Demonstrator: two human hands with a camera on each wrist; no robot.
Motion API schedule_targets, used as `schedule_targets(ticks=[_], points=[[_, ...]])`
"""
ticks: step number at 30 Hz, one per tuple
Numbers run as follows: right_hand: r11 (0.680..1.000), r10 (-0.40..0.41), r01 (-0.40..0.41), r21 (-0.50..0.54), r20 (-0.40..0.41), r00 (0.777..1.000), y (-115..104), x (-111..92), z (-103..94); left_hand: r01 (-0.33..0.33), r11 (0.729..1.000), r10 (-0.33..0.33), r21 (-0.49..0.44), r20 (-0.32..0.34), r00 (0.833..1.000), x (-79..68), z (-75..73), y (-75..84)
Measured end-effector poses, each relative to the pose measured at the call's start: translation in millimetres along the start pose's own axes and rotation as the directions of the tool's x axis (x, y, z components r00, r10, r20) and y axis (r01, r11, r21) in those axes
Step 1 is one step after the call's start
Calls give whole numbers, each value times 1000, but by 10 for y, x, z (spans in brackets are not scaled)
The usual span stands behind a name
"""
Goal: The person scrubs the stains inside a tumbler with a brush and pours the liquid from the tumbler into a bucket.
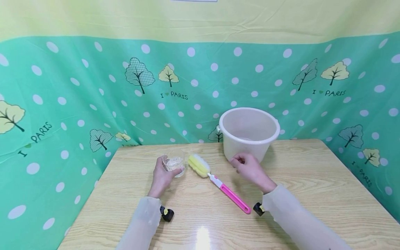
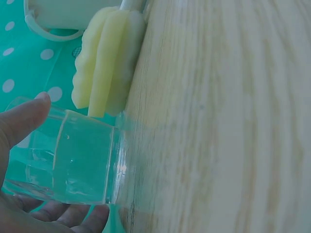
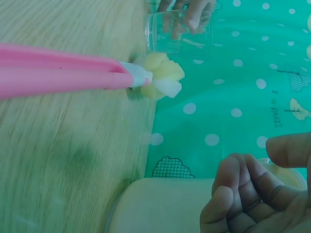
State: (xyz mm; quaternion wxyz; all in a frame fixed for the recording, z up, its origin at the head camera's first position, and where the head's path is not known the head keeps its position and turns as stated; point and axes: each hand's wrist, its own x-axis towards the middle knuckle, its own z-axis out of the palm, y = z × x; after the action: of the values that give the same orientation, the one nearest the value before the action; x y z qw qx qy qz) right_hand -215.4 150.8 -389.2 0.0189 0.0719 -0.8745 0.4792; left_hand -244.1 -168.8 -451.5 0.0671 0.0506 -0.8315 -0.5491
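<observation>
A clear glass [image 1: 174, 162] is held by my left hand [image 1: 162, 177], thumb on one side and fingers round the other. In the left wrist view the base of the glass [image 2: 87, 155] is right at the tabletop. To its right lies a bottle brush [image 1: 228, 194] with a yellow and white sponge head [image 1: 199, 166] and a pink handle. My right hand [image 1: 250, 170] hovers in front of a white bucket [image 1: 247, 147], overlapping its lower wall in the head view. Its fingers [image 3: 233, 189] are loosely curled, and nothing shows between them and the thumb.
A wooden table [image 1: 187, 222] carries all these things. The bucket stands upright near its back edge, right of centre. A green curtain [image 1: 187, 121] with white dots and printed trees hangs behind the table and along both sides.
</observation>
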Motion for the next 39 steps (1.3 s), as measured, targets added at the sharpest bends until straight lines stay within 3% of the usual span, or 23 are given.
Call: schedule_targets(ticks=[15,31,39], points=[[996,34,-29,86,-59,998,133,-47,-138,6,1000,-6,-1,3,1000,12,9,-8],[1000,-15,17,11,-139,990,286,-96,-330,9,1000,-9,-1,1,1000,-3,3,17],[999,-32,25,-35,-219,975,336,-84,-381,11,1000,-11,-2,-1,1000,-3,8,7]])
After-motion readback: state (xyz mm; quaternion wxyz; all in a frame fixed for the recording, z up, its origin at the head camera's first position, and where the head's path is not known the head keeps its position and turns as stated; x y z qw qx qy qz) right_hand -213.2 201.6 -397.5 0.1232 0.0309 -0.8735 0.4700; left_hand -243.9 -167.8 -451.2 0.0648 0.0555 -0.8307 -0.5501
